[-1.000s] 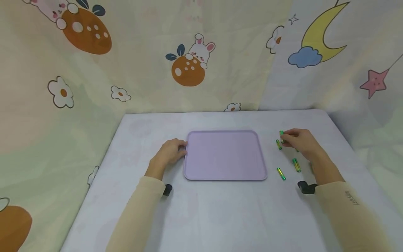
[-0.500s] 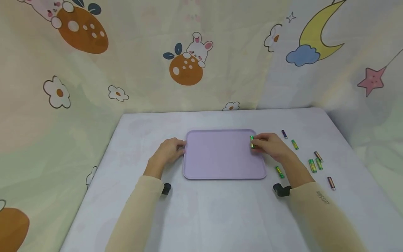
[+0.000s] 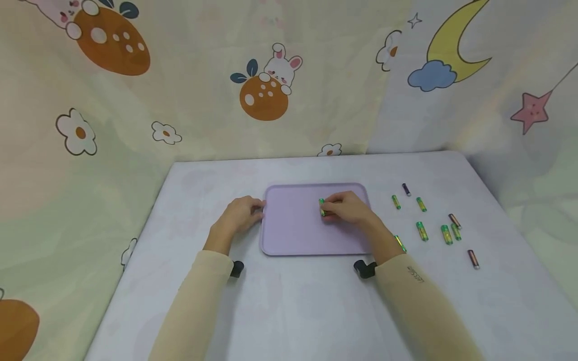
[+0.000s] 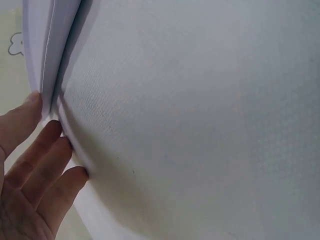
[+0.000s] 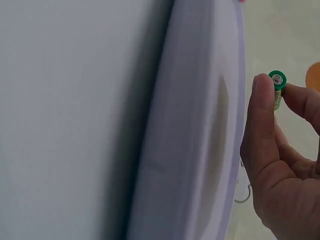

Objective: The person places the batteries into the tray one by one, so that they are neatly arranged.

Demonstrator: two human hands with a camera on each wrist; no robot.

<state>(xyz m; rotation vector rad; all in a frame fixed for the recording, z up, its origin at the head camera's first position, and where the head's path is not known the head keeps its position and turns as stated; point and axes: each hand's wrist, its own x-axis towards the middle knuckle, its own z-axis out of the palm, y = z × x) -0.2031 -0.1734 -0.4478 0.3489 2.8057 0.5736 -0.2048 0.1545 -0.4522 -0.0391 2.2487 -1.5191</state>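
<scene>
A purple tray (image 3: 293,220) lies on the table, with nothing resting on its visible surface. Above its right half, my right hand (image 3: 349,208) pinches a green battery (image 3: 322,207) between thumb and fingers; the right wrist view shows the end of that battery (image 5: 277,80) at the fingertips of the hand (image 5: 280,165). At the tray's left edge, my left hand (image 3: 239,215) touches the rim with relaxed fingers. In the left wrist view the thumb of this hand (image 4: 37,175) meets the tray's rim (image 4: 47,60), the other fingers lying just beside it.
Right of the tray lie several loose batteries: green ones, such as one (image 3: 422,231) near the middle of the group, a dark one (image 3: 406,189) at the back and reddish-brown ones, one (image 3: 473,259) farthest right. A patterned cloth (image 3: 203,100) hangs behind the table (image 3: 289,311).
My right hand has picked up a green battery from the group on the right and carried it left over the tray. My left hand stays at the tray's left edge.
</scene>
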